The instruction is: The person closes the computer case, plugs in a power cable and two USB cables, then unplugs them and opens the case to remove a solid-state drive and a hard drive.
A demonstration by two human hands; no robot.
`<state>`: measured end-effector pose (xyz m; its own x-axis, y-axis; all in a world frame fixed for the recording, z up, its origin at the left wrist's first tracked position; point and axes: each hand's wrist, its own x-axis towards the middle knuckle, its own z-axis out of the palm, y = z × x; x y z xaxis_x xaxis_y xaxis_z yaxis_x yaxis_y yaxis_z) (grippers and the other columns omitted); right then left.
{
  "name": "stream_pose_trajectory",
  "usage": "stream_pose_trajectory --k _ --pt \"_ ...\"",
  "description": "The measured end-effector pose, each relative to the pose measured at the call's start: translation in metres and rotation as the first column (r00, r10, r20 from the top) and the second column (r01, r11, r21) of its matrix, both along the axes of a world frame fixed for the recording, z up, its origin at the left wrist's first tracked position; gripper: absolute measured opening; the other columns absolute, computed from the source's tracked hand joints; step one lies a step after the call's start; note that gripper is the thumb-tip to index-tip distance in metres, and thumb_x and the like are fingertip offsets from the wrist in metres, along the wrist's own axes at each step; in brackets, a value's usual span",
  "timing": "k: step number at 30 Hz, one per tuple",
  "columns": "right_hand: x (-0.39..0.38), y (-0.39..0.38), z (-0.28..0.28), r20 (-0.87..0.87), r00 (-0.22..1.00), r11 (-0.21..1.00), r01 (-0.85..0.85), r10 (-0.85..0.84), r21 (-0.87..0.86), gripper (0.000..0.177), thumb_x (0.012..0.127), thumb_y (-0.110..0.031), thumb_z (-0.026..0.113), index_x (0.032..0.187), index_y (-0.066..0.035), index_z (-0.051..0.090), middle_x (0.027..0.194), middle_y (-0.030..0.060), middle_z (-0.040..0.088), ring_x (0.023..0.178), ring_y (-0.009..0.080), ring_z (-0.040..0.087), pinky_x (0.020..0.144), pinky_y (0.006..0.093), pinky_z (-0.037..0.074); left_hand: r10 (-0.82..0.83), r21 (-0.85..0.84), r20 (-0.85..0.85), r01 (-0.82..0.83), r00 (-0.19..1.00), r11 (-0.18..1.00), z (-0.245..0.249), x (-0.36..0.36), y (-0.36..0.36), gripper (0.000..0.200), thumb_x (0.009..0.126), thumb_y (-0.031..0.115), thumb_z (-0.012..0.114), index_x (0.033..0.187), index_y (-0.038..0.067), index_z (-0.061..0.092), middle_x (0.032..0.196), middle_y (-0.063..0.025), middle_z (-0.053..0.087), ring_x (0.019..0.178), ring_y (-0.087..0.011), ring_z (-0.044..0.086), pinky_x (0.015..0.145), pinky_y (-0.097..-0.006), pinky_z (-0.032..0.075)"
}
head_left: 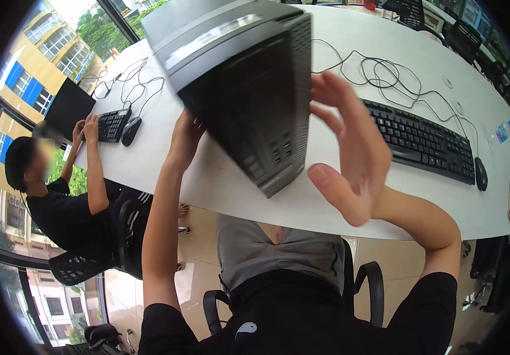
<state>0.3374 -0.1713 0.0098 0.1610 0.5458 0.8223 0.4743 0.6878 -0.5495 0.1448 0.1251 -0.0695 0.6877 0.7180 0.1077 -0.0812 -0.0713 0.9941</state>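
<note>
Arms (161, 225) forward, right hand (354, 151) open

Computer tower (249, 106) between 2 hands (185, 141) (358, 154)

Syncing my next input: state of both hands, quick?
Left hand: against the side of the computer tower, fingers partly hidden; grip unclear.
Right hand: open, beside the tower; contact unclear.

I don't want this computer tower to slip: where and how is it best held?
Probably by both sides, palms from left and right. The computer tower is boxy and tilted, so opposing hands should steady it. The left hand is at its left side; the right hand is open beside its right.
</note>
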Motion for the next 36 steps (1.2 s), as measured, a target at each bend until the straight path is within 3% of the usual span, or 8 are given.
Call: stream_pose_trajectory --k 4,10,15,20,24,27,30,36 --pt "0.004 0.005 -0.030 -0.105 0.991 0.878 -0.118 0.078 -0.463 0.092 0.092 -0.023 0.079 0.161 0.008 0.027 0.146 0.0290 0.056 0.137 0.0370 0.056 0.113 0.0462 0.046 -0.007 -0.188 0.082 0.023 0.997 0.982 -0.053 -0.002 0.046 0.057 0.113 0.039 0.047 0.155 0.001 0.046 0.153 -0.0088 0.055 0.139 -0.0226 0.051 0.120 -0.0391 0.036" --pt "-0.026 0.006 -0.056 0.164 0.981 0.901 -0.024 0.105 -0.434 0.114 0.089 -0.036 0.080 0.159 0.016 0.006 0.151 0.0461 0.039 0.140 0.0546 0.048 0.118 0.0474 0.042 0.022 -0.033 0.010 -0.022 1.000 0.999 -0.023 -0.019 0.033 0.056 0.112 0.037 0.050 0.153 -0.001 0.048 0.150 -0.0120 0.057 0.135 -0.0229 0.055 0.118 -0.0385 0.040" --pt "-0.058 0.012 -0.057 0.333 0.903 0.874 -0.086 0.271 -0.479 0.111 0.096 -0.039 0.073 0.160 0.017 0.002 0.166 0.0456 -0.002 0.151 0.0576 0.030 0.123 0.0484 0.035 0.156 0.339 -0.030 -0.137 0.987 0.931 0.061 -0.069 0.031 0.056 0.111 0.035 0.052 0.151 -0.003 0.050 0.147 -0.0146 0.059 0.131 -0.0231 0.058 0.115 -0.0379 0.043" --pt "-0.056 0.023 -0.063 0.380 0.854 0.876 -0.160 0.354 -0.455 0.105 0.097 -0.036 0.071 0.159 0.018 0.006 0.164 0.0480 0.001 0.153 0.0576 0.024 0.125 0.0493 0.032 0.305 0.685 0.081 -0.275 0.949 0.675 0.197 -0.064 0.073 0.055 0.111 0.033 0.055 0.149 -0.005 0.052 0.144 -0.0173 0.061 0.127 -0.0233 0.062 0.113 -0.0374 0.047" --pt "-0.061 0.023 -0.063 0.402 0.847 0.881 -0.148 0.348 -0.450 0.103 0.098 -0.038 0.069 0.157 0.021 0.008 0.162 0.0510 0.003 0.154 0.0590 0.022 0.126 0.0504 0.030 0.192 0.550 -0.326 0.021 0.926 0.835 0.267 -0.020 0.088 0.054 0.110 0.032 0.057 0.148 -0.007 0.053 0.142 -0.0194 0.063 0.125 -0.0234 0.064 0.111 -0.0370 0.050" --pt "-0.062 0.025 -0.059 0.420 0.831 0.872 -0.147 0.365 -0.466 0.103 0.098 -0.040 0.067 0.155 0.024 0.009 0.160 0.0527 0.004 0.153 0.0601 0.021 0.126 0.0516 0.029 0.070 0.311 -0.604 0.154 0.794 0.938 0.283 0.035 0.032 0.091 0.091 0.068 0.064 0.141 -0.007 0.059 0.121 -0.0234 0.069 0.101 -0.0289 0.071 0.089 -0.0382 0.055" --pt "-0.062 0.028 -0.055 0.415 0.822 0.856 -0.158 0.390 -0.492 0.102 0.099 -0.040 0.067 0.157 0.021 0.009 0.161 0.0524 0.000 0.153 0.0587 0.024 0.126 0.0527 0.029 0.364 0.638 -0.664 0.240 0.653 0.732 0.276 0.057 0.017 0.107 0.076 0.080 0.069 0.134 -0.010 0.063 0.097 -0.0258 0.072 0.075 -0.0306 0.075 0.062 -0.0401 0.060" --pt "-0.017 0.060 -0.047 0.472 0.788 0.886 -0.194 0.396 -0.420 0.046 0.098 -0.023 0.061 0.136 0.004 0.061 0.136 0.0267 0.064 0.136 0.0433 0.058 0.110 0.0493 0.050 0.361 0.542 -0.761 0.221 0.540 0.811 0.292 0.052 0.008 0.089 0.083 0.058 0.070 0.149 -0.001 0.053 0.136 -0.0230 0.060 0.125 -0.0325 0.059 0.106 -0.0406 0.045"
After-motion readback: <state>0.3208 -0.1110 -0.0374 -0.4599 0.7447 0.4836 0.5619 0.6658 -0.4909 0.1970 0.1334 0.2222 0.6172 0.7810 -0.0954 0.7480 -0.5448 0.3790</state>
